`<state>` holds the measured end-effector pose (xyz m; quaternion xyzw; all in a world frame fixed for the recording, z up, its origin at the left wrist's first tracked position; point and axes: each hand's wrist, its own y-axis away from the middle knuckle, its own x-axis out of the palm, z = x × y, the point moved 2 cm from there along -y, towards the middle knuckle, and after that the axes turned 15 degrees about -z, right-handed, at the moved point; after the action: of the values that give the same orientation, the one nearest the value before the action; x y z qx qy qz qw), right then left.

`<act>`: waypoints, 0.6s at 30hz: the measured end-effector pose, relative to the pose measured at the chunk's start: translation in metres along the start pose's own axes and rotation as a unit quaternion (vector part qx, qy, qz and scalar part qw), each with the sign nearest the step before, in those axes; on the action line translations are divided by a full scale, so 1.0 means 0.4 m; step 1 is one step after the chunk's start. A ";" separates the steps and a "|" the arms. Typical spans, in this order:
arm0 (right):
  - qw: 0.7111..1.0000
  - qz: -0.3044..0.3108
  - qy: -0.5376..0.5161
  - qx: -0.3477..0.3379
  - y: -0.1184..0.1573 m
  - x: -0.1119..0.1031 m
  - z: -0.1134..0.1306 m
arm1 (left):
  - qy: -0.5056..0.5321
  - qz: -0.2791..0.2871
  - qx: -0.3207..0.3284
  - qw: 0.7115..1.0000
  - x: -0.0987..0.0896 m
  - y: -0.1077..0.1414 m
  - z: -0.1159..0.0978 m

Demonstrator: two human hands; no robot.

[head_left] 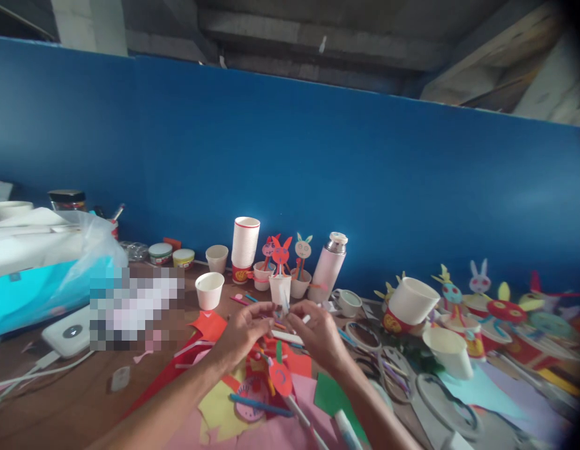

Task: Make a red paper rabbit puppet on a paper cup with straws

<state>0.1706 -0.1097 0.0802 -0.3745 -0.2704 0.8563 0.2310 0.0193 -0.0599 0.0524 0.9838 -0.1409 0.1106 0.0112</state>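
Observation:
My left hand [250, 327] and my right hand [317, 330] are raised over the middle of the table, fingertips almost meeting. Between them a small pale, see-through strip [285, 302] stands up, blurred; my right fingers pinch it. The left thumb and forefinger are pressed together, and whatever they hold is too small to name. Just behind the hands stands a white paper cup [280, 289] with a red paper rabbit head [281, 252] on a stick. Below them a red paper face [280, 377] with a green top is attached to a pale stick, over cut paper.
A blue marker [260, 405] lies across yellow paper [219, 406]. Behind are a stack of paper cups [245, 244] and a pink thermos [327, 269]. Tape rolls [397, 374] and several cup puppets crowd the right. A power bank [67, 331] with cables lies left.

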 end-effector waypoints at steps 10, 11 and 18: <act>0.962 -0.018 0.254 -0.093 -0.067 -0.170 -0.092 | -0.073 -0.100 0.061 0.990 -0.049 -0.040 0.012; 0.956 -0.005 0.279 -0.089 -0.067 -0.175 -0.102 | -0.084 -0.108 0.069 0.988 -0.053 -0.040 0.018; 0.913 0.149 0.376 -0.051 -0.049 -0.137 -0.157 | -0.137 -0.123 0.109 0.977 -0.072 -0.012 0.042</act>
<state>0.2563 -0.1097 0.0850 -0.7164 -0.1481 0.6614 0.1654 -0.0029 -0.0482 0.0298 0.9947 -0.0066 -0.0125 -0.1019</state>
